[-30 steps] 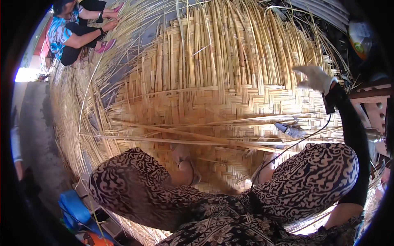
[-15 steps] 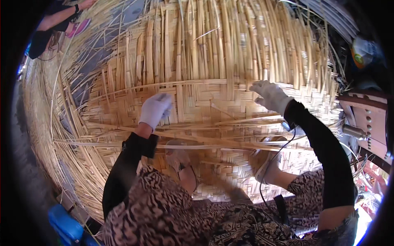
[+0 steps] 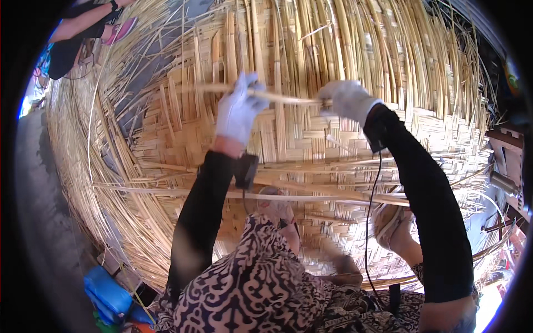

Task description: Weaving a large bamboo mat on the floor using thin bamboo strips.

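A pale bamboo strip [image 3: 290, 100] runs crosswise above the half-woven mat [image 3: 300, 133]. My right hand [image 3: 347, 101], in a white glove, pinches the strip near its right end. The strip passes between the fingers of my left hand [image 3: 240, 111], also gloved in white, and its left part is blurred by motion. Beyond my hands, long upright strips [image 3: 311, 50] fan out from the mat's far side. Nearer to me, several loose strips [image 3: 311, 195] lie across the woven part.
My feet [image 3: 275, 208] rest on the mat. At the upper left are another person's arm [image 3: 83, 23] and a pink shoe [image 3: 119, 30]. A blue plastic bag [image 3: 107, 294] lies at the lower left, and a brown wooden piece of furniture [image 3: 508, 152] stands at the right.
Both hands have moved farther from me and closer together. A strip is now held between them. The view has shifted a little to the left.
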A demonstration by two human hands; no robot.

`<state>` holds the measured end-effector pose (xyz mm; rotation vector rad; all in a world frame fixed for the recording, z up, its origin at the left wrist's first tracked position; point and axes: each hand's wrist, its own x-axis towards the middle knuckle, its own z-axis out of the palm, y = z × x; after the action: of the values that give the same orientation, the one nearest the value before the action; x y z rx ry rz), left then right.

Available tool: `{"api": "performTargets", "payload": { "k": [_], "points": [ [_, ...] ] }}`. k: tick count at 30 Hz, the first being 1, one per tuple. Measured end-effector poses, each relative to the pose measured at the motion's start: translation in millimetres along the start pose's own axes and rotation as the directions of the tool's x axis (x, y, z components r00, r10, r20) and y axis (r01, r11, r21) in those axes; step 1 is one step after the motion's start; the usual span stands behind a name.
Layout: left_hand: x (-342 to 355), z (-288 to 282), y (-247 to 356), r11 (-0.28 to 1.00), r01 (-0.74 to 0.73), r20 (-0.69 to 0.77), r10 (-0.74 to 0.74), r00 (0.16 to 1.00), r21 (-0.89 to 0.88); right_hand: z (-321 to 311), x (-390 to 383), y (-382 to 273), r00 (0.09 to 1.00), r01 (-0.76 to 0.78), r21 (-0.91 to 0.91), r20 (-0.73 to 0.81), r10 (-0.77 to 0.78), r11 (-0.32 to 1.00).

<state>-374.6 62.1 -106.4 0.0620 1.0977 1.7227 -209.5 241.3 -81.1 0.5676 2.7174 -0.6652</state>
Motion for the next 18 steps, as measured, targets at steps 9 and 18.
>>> {"api": "performTargets", "payload": {
  "k": [9,18],
  "points": [
    [46,55,-9,0.641,0.287,-0.272,-0.126,0.954,0.712,43,-42,22,0.748,0.092,0.991,-0.13,0.651,0.093],
    [65,65,-9,0.78,0.122,0.123,-0.247,0.961,0.614,19,-36,24,0.767,-0.035,0.956,-0.16,0.621,0.29]
  ]
}}
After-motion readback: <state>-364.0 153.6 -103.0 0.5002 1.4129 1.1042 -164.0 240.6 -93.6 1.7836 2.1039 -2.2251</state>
